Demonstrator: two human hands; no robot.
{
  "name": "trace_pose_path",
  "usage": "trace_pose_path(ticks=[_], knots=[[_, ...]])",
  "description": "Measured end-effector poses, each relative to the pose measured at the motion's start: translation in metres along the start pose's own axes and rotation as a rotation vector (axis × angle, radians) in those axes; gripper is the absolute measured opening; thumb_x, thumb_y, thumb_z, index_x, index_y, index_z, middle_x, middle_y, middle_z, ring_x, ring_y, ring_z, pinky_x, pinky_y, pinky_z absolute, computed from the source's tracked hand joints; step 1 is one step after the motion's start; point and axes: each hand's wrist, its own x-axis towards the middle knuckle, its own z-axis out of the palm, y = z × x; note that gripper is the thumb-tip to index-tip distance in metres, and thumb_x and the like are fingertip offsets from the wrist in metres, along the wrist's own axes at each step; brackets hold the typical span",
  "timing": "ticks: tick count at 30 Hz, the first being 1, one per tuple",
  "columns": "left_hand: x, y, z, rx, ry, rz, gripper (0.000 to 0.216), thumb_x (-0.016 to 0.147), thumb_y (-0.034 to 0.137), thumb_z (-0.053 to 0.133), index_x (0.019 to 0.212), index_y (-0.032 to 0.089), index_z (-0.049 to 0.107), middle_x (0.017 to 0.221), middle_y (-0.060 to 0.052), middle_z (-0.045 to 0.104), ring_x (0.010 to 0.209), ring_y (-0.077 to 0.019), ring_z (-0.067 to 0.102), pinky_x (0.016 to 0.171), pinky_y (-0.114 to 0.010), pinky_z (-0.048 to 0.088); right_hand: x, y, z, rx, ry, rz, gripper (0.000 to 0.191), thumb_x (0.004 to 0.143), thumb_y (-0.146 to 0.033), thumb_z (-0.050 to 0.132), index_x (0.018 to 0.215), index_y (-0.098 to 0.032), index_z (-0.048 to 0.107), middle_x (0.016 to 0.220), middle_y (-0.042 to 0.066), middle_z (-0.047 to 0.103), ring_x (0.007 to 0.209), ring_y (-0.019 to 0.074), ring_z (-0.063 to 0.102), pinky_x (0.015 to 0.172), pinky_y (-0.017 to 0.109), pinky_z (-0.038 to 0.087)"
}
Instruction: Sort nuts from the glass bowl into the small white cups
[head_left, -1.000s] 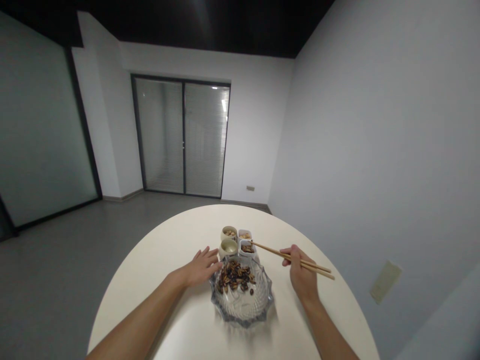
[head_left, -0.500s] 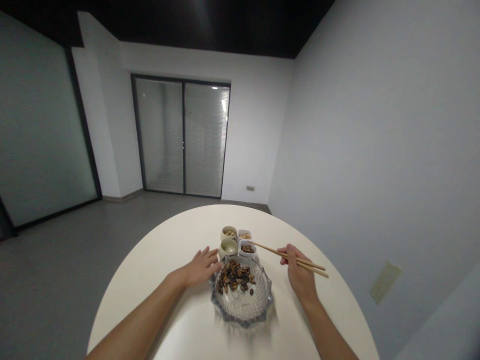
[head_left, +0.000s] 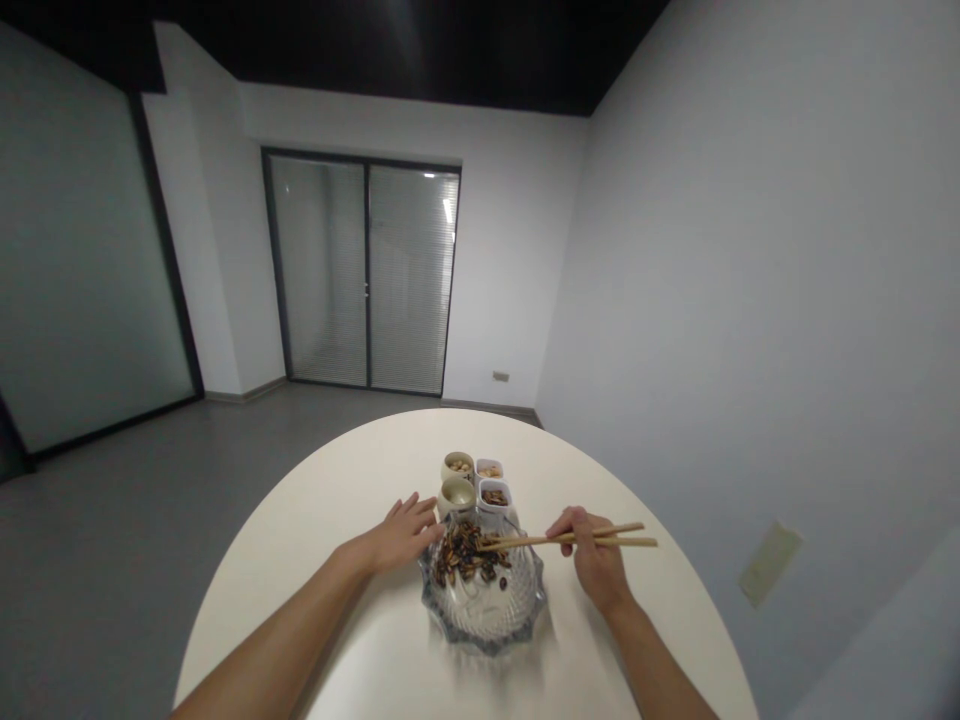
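Observation:
A cut-glass bowl (head_left: 484, 615) sits on the round white table (head_left: 360, 480) and holds a heap of dark nuts or seeds (head_left: 466, 552) on its far side. My left hand (head_left: 403, 535) lies flat against the bowl's left rim, fingers spread. My right hand (head_left: 589, 555) grips a pair of wooden chopsticks (head_left: 570, 540), which lie nearly level with their tips in the heap inside the bowl.
Behind the bowl stand two round cream cups (head_left: 457, 492) and two small white square dishes (head_left: 495, 494) with bits of food. The table's edge curves close on both sides. A grey wall is on the right; glass doors are far behind.
My right hand has swung the chopsticks down and left, from above the small square dish to the heap in the glass bowl. My left hand has stayed put.

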Motion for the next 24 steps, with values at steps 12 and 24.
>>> trace_pose_path(ticks=[12,24], knots=[[-0.0045,0.0050,-0.0056,-0.027,0.008,-0.007,0.062,0.103,0.065,0.019,0.145,0.029,0.046,0.160,-0.006,0.024,0.147,-0.0353,0.008,0.116,-0.058,0.008,-0.0006,-0.0062,0.0035,0.001,-0.094,0.055,0.069,0.093,-0.067,0.037,0.060,-0.017,0.071,0.041,0.000,0.051,0.042,0.0143,0.048,0.045,0.026,0.040],[-0.0054,0.0092,-0.0080,-0.010,-0.001,-0.012,0.062,0.103,0.063,0.019,0.143,0.027,0.049,0.160,-0.006,0.024,0.147,-0.0368,0.009,0.115,-0.059,0.008,-0.0006,-0.0043,0.0070,0.039,-0.115,0.077,0.069,0.094,-0.067,0.038,0.061,-0.018,0.073,0.041,0.001,0.054,0.042,0.0140,0.050,0.046,0.025,0.041]])
